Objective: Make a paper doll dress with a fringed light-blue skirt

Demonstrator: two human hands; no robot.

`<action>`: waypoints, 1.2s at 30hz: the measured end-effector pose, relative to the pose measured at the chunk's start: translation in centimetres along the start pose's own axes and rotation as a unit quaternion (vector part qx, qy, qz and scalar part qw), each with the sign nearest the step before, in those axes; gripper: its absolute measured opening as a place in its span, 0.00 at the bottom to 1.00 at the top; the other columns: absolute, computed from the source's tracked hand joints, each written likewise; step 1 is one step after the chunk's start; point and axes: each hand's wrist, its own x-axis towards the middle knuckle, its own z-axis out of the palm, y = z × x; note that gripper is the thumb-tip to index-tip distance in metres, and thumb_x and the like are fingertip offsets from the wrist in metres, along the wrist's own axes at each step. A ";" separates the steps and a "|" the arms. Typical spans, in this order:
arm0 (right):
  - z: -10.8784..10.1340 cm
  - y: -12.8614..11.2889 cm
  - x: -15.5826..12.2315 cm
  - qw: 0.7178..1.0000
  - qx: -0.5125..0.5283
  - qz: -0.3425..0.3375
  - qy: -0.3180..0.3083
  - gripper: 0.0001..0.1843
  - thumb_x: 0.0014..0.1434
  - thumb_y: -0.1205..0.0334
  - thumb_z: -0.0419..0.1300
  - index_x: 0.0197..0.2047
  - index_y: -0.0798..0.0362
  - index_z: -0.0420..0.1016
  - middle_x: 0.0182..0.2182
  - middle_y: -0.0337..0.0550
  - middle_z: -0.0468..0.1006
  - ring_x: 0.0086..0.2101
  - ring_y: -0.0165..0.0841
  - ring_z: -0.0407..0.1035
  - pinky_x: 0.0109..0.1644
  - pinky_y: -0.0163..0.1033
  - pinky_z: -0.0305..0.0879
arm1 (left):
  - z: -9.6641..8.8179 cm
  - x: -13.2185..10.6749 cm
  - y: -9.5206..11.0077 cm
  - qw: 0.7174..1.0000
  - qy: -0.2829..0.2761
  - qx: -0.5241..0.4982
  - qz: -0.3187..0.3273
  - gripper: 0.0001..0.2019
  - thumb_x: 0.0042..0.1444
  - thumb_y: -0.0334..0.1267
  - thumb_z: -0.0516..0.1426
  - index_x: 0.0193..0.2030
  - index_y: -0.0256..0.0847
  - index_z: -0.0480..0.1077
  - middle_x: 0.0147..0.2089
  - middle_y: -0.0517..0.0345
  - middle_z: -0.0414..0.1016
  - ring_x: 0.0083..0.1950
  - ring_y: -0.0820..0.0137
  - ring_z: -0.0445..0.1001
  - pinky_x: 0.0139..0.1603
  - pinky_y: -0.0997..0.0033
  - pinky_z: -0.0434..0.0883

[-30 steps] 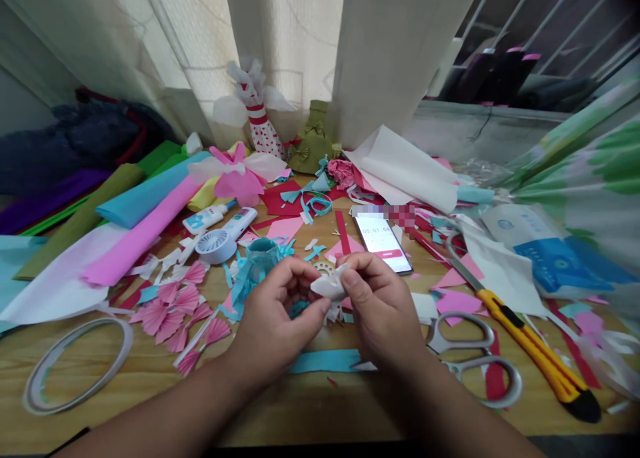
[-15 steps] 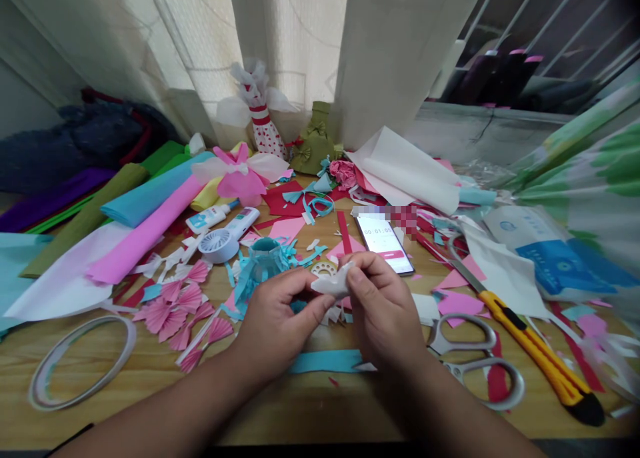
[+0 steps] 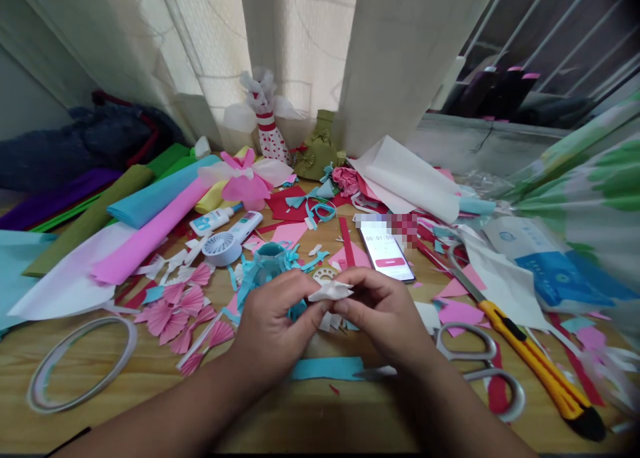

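A small folded piece of white paper (image 3: 330,290) is pinched between my two hands, above the middle of the table. My left hand (image 3: 280,325) grips its left end between thumb and forefinger. On the other end, the thumb and fingers of my right hand (image 3: 387,318) are closed. Behind the paper a round tape dispenser ring (image 3: 325,274) shows in part. A fringed blue paper piece (image 3: 267,261) stands beyond my left hand. Below my hands lies a blue paper strip (image 3: 327,369). Scissors (image 3: 493,371) rest by my right wrist, their blades partly hidden under it.
A yellow utility knife (image 3: 540,365) lies at the right, and a tape roll (image 3: 80,365) at the left. A phone (image 3: 385,248), small fan (image 3: 223,247), glue bottle (image 3: 215,219), pink paper bows (image 3: 183,305) and paper rolls (image 3: 150,225) crowd the table.
The white paper has been turned lower and flatter between my hands. My right hand has dropped a little and its fingers now sit level with the left. The view has shifted slightly.
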 end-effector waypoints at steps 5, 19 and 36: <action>-0.5 -0.3 0.1 0.999 -0.036 -0.023 0.009 0.03 0.49 0.64 0.67 0.29 0.52 0.77 0.26 0.38 0.76 0.26 0.28 0.69 0.29 0.33 0.66 | -0.2 -0.2 0.4 0.997 0.024 0.013 0.076 0.09 0.50 0.29 0.59 0.39 0.42 0.68 0.33 0.58 0.74 0.35 0.69 0.72 0.36 0.69 0.70; -0.7 -0.7 0.2 0.962 -0.258 -0.079 0.040 0.04 0.50 0.64 0.64 0.26 0.54 0.74 0.23 0.40 0.75 0.24 0.30 0.68 0.28 0.35 0.65 | -1.7 0.2 0.8 0.978 0.077 0.139 0.138 0.09 0.50 0.27 0.57 0.37 0.43 0.72 0.41 0.54 0.71 0.41 0.68 0.71 0.41 0.68 0.69; 1.7 -3.2 -5.2 0.902 -0.383 -0.196 0.022 0.04 0.56 0.69 0.59 0.31 0.53 0.72 0.26 0.40 0.75 0.28 0.31 0.69 0.32 0.34 0.65 | -2.4 -3.5 2.9 0.981 -0.041 -0.103 -0.160 0.10 0.57 0.35 0.54 0.32 0.42 0.77 0.44 0.51 0.76 0.46 0.63 0.75 0.49 0.61 0.70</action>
